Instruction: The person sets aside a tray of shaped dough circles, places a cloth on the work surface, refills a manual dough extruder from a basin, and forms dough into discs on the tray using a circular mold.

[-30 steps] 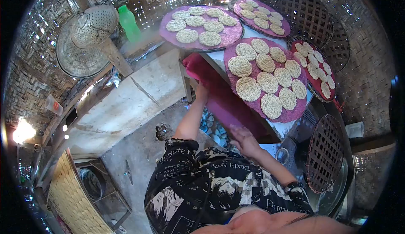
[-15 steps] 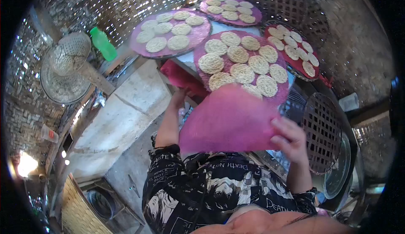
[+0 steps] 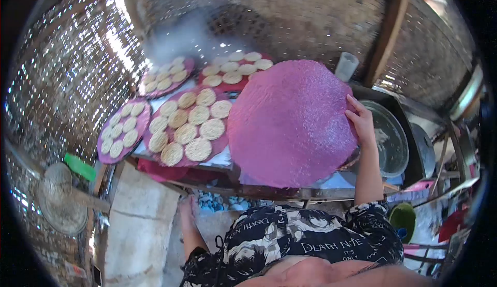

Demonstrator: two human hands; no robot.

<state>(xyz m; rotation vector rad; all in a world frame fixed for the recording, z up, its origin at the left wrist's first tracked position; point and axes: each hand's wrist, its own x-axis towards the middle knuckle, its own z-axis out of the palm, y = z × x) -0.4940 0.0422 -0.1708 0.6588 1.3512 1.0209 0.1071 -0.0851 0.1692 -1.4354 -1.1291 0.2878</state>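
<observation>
My right hand (image 3: pixel 361 120) grips the right edge of a large round pink mesh sheet (image 3: pixel 292 126), thumb and fingers at its rim. The sheet is spread nearly flat over the right part of the table, and a bit of woven tray rim (image 3: pixel 352 163) shows under its right side. My left hand (image 3: pixel 188 208) hangs low by the table's front edge, near a pale slab; its fingers are too small and blurred to read. Left of the sheet, a pink-lined tray (image 3: pixel 151 143) bears several pale round noodle-like cakes (image 3: pixel 199 115).
More trays of cakes stand behind and left: one pink-lined (image 3: pixel 135 136), one at the back (image 3: pixel 142 89), one red-lined (image 3: pixel 243 82). A basin of water (image 3: pixel 396 152) sits right, with a clear plastic cup (image 3: pixel 347 65) behind. A green bottle (image 3: pixel 80 167) lies far left. Steam or haze rises at the back.
My view has turned right. The pink sheet has gone from in front of my body to lying out over the table's right side, still in my right hand. My left hand has dropped lower.
</observation>
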